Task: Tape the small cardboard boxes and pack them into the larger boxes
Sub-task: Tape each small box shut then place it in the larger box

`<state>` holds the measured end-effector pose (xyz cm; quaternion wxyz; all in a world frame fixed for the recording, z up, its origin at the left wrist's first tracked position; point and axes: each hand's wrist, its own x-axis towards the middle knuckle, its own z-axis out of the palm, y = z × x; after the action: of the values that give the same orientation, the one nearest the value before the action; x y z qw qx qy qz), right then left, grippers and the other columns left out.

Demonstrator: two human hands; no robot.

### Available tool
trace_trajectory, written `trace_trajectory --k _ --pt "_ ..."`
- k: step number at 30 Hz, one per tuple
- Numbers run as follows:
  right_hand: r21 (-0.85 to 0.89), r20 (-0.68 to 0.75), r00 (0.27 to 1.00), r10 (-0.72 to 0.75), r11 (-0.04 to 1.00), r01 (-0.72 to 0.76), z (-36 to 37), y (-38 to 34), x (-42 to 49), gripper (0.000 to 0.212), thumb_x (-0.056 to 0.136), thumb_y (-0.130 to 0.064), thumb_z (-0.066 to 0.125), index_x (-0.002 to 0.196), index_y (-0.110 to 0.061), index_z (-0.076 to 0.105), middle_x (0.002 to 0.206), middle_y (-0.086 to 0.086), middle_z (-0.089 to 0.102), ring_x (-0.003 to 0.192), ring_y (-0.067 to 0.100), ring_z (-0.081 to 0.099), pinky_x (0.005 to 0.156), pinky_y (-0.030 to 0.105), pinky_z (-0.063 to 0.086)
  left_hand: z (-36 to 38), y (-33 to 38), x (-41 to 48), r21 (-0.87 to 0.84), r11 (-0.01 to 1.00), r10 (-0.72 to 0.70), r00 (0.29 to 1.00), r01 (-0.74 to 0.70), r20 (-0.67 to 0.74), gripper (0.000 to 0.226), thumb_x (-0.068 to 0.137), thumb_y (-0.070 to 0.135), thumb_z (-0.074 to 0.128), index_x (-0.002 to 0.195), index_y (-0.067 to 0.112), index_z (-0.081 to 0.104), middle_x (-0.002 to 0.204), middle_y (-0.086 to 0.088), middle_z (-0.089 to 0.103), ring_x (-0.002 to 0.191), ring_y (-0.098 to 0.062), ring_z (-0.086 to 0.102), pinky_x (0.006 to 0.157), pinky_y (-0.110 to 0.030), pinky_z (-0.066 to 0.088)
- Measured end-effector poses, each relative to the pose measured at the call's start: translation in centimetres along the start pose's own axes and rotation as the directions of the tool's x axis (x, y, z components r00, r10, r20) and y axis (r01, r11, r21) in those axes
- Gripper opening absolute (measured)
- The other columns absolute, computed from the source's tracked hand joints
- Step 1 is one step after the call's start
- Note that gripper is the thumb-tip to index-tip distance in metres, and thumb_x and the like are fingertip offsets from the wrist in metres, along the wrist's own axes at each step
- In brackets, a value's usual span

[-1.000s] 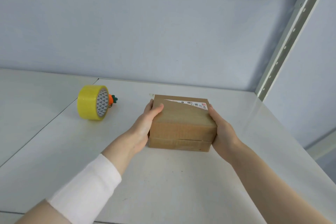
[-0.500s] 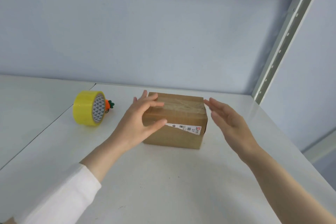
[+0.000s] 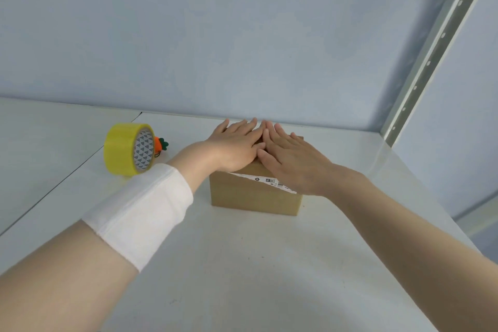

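On the white table (image 3: 242, 264), the small cardboard box (image 3: 253, 197) sits beneath both palms. The left hand (image 3: 234, 144) and right hand (image 3: 293, 164) lie flat on its top, fingers straight and close together, fingertips reaching its far edge. The yellow tape roll (image 3: 126, 148) stands apart at left.

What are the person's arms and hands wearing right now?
A white cloth band wraps the left forearm above the wrist. The right forearm is bare, with no sleeve. The left hand and right hand are bare too: no gloves, and no ring or watch shows.
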<state>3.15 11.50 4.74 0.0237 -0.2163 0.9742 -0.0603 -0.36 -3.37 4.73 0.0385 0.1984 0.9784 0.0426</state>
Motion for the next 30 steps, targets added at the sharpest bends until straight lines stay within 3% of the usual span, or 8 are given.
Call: trace_trajectory --k 3,6,9,11,19,23,25,30 --pt "0.156 -0.011 0.998 -0.068 0.985 0.069 -0.5 0.9 -0.6 0.073 0.096 -0.05 0.027 0.15 -0.01 -0.003 0.158 0.003 -0.014 0.143 0.011 -0.019 0.115 0.029 -0.008 -0.2 -0.3 -0.5 -0.095 0.994 0.046 0.997 -0.052 -0.069 0.057 0.098 0.049 0.021 0.149 0.029 0.008 0.159 0.006 0.004 0.145 -0.01 0.0 0.117 -0.035 -0.005" --pt "0.475 -0.152 0.988 0.001 0.877 0.072 -0.2 2.7 -2.3 0.095 0.077 -0.06 0.051 0.15 -0.026 0.002 0.157 -0.006 -0.015 0.141 0.004 -0.018 0.115 0.026 -0.001 -0.8 -2.1 -1.7 -0.163 0.977 0.128 0.99 -0.135 -0.053 0.087 0.074 0.076 0.039 0.147 0.037 0.014 0.158 0.008 0.007 0.145 -0.009 0.0 0.118 -0.036 -0.003" --pt "0.649 -0.127 0.984 0.126 0.761 -0.014 0.8 2.5 -3.3 0.096 0.075 -0.041 0.071 0.149 -0.033 0.011 0.157 -0.01 0.002 0.138 -0.002 0.013 0.106 0.013 0.018 -0.8 -3.3 -2.5 -0.181 0.969 0.165 0.986 -0.169 -0.039 0.098 0.064 0.066 0.068 0.144 0.045 0.016 0.153 0.015 0.013 0.141 -0.007 0.006 0.114 -0.032 0.013" --pt "0.706 -0.181 0.965 0.188 0.708 -0.005 1.3 1.9 -3.7 0.092 0.074 -0.025 0.078 0.147 -0.029 0.022 0.148 -0.005 0.02 0.133 0.006 0.03 0.111 0.024 0.029 -0.4 -3.3 -2.8 -0.234 0.944 0.211 0.972 -0.231 -0.106 0.098 0.064 0.056 0.076 0.143 0.045 0.02 0.144 0.014 0.022 0.135 -0.006 0.012 0.107 -0.024 0.021" --pt "0.696 -0.389 0.84 0.379 0.718 -0.001 -0.9 -3.5 -10.1 0.107 0.054 -0.048 0.071 0.147 -0.024 0.024 0.143 -0.001 0.036 0.124 0.009 0.043 0.107 0.033 0.039 -1.6 -2.0 -5.6 -0.355 0.798 0.431 0.873 -0.487 -0.227 0.105 0.046 0.064 0.073 0.14 0.04 0.034 0.127 0.006 0.036 0.126 -0.012 0.032 0.106 -0.023 0.027" --pt "0.692 -0.408 0.782 0.471 0.718 -0.071 -1.5 -4.7 -15.8 0.109 0.059 -0.055 0.07 0.149 -0.025 0.016 0.146 -0.001 0.035 0.132 0.01 0.037 0.11 0.039 0.036 -1.9 1.3 -7.5 -0.553 0.582 0.547 0.791 -0.595 -0.275 0.104 0.044 0.052 0.077 0.139 0.039 0.036 0.126 0.011 0.038 0.105 0.021 0.041 0.082 0.009 0.026" --pt "0.716 -0.396 0.745 0.536 0.689 -0.115 -1.8 -5.1 -19.2 0.112 0.058 -0.057 0.072 0.149 -0.027 0.015 0.145 -0.003 0.035 0.131 0.009 0.038 0.108 0.037 0.038 -2.0 3.8 -8.4 -0.609 0.484 0.604 0.743 -0.629 -0.287 0.098 0.045 0.048 0.073 0.136 0.044 0.035 0.13 0.01 0.039 0.095 0.033 0.038 0.076 0.011 0.028" --pt "0.738 -0.424 0.605 0.674 0.644 -0.2 -1.9 -5.6 -27.8 0.101 0.064 -0.042 0.077 0.147 -0.031 0.021 0.14 -0.006 0.044 0.128 0.007 0.044 0.105 0.036 0.042 -1.2 10.9 -11.2 -0.676 0.303 0.74 0.613 -0.671 -0.277 0.084 0.044 0.05 0.073 0.121 0.061 0.04 0.122 0.013 0.043 0.094 0.029 0.045 0.071 0.007 0.035"
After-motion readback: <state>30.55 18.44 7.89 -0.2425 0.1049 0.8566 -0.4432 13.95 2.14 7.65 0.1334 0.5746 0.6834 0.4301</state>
